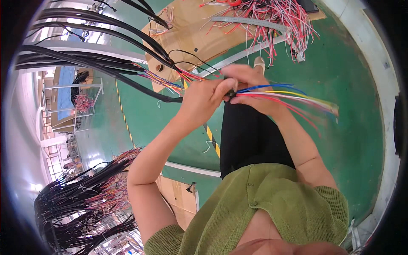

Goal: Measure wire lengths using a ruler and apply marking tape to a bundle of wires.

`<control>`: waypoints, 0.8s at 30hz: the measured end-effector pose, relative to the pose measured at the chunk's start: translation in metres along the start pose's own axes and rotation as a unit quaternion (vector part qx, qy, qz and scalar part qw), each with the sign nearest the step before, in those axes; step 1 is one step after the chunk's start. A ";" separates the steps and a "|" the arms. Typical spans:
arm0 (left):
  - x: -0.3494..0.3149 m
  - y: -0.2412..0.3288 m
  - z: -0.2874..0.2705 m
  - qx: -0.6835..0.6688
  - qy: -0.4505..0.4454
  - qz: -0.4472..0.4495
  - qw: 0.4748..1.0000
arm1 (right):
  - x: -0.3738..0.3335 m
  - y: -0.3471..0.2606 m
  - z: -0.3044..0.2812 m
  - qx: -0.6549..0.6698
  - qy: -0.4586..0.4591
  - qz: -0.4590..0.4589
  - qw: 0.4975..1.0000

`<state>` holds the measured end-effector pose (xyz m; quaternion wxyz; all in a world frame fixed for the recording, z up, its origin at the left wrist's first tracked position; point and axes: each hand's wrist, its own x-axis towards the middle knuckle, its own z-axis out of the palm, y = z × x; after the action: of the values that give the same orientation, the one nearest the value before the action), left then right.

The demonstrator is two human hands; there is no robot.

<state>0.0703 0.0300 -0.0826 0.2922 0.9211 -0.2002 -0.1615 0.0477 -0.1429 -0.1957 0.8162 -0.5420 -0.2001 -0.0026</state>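
A thick black-sheathed cable comes in from the left and runs into my left hand. That hand is closed round the cable near its end, with the thumb pressed on top. My right hand meets it there, its fingers and thumb curled about a small black part where the sheath stops. Whether this is sheath edge or tape cannot be made out. Loose wires in blue, yellow, white and red fan out to the right past my right hand, their tips blurred.
More black cables hang at the upper left, some with bared coloured wires. A cardboard-topped table carries a heap of red and white wires and a steel ruler. Cable bundles hang at the lower left.
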 end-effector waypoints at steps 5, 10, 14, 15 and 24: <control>-0.001 -0.018 -0.021 -0.084 -0.233 0.031 0.968 | 0.005 -0.020 -0.007 -0.220 -0.066 -0.152 0.961; -0.003 -0.004 -0.016 -0.092 -0.204 0.012 0.975 | 0.008 -0.013 -0.019 -0.317 -0.080 -0.244 0.913; -0.004 -0.003 -0.008 -0.069 -0.095 0.081 0.990 | -0.003 -0.011 -0.014 -0.135 -0.035 -0.040 0.989; -0.003 -0.001 -0.008 -0.069 -0.095 0.082 0.990 | -0.005 -0.008 -0.012 -0.135 -0.007 -0.023 0.991; -0.002 -0.014 0.007 0.023 0.046 0.182 0.982 | -0.015 -0.004 0.000 -0.039 0.051 0.064 0.996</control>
<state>0.0694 0.0384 -0.0965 0.3040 0.8822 -0.3547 -0.0586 0.0325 -0.1478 -0.1969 0.8021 -0.5842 -0.1231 0.0145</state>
